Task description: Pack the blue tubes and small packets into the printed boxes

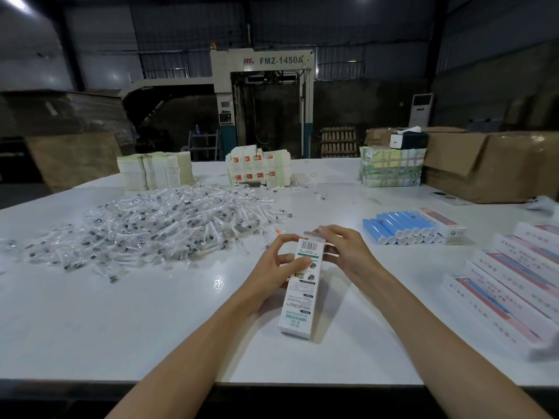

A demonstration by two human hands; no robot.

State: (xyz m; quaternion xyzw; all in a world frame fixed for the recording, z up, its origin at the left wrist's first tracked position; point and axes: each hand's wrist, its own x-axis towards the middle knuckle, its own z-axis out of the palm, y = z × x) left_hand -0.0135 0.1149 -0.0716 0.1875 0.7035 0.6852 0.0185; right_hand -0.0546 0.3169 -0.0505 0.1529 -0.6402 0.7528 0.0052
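A long white printed box (pixel 301 300) with green text and a barcode stands tilted over the white table (pixel 121 328), its far end flap raised. My left hand (pixel 276 267) grips the box's left side, thumb across its face. My right hand (pixel 344 252) has its fingers curled around the box's far end at the flap. A row of blue tubes (pixel 399 226) with white caps lies to the right. A wide pile of small clear packets (pixel 157 228) covers the table's left half.
Several long white and red printed boxes (pixel 514 285) lie in a row at the right. Stacks of flat box blanks (pixel 258 169) and paper stacks (pixel 154 170) stand at the back. A wrapped bundle (pixel 391 169) and brown cartons (pixel 484 164) stand back right.
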